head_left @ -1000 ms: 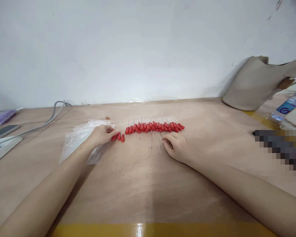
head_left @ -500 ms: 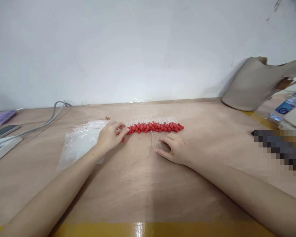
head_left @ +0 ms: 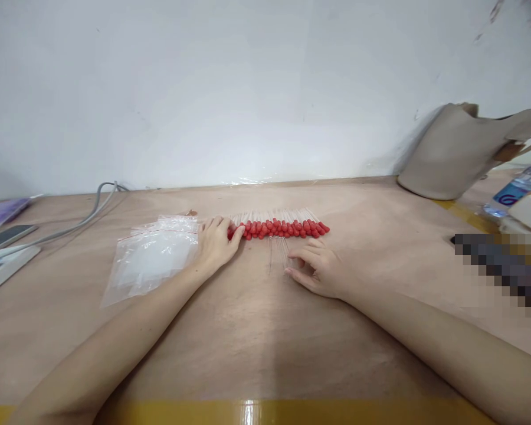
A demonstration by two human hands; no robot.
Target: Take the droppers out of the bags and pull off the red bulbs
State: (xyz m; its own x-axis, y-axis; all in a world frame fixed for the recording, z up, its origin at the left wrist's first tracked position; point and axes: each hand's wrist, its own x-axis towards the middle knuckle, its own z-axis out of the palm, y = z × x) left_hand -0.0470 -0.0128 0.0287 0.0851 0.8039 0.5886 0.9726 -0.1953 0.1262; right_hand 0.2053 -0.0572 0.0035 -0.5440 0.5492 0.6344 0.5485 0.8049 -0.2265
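Head view, and the left hand (head_left: pixel 219 239) has slid across to the row! A second ago it was at the edge of the clear zip bags (head_left: pixel 157 254), with a few loose red bulbs beside the fingers; now it's right up against the left end of the line of red bulbs (head_left: pixel 283 228), thumb in front, other fingers curled behind. A bit of red shows between them, but whether they're gripping or merely pressing, I cannot tell.

And those loose bulbs? No longer visible as a separate cluster. As I judge it, they've been brought in against the line, closing that gap, though the hand hides the join. The line lies across the middle of the surface (head_left: pixel 248 330), with thin pale rods (head_left: pixel 287 213) fanning out behind it.

Over on the other side, the right hand (head_left: pixel 321 268) has opened up from its earlier pinch: a clear gap between thumb and forefinger, nothing visible held. It rests just beside the small bunch of thin clear rods (head_left: pixel 284 254) in front of the bulbs; contact there is too fine to call.
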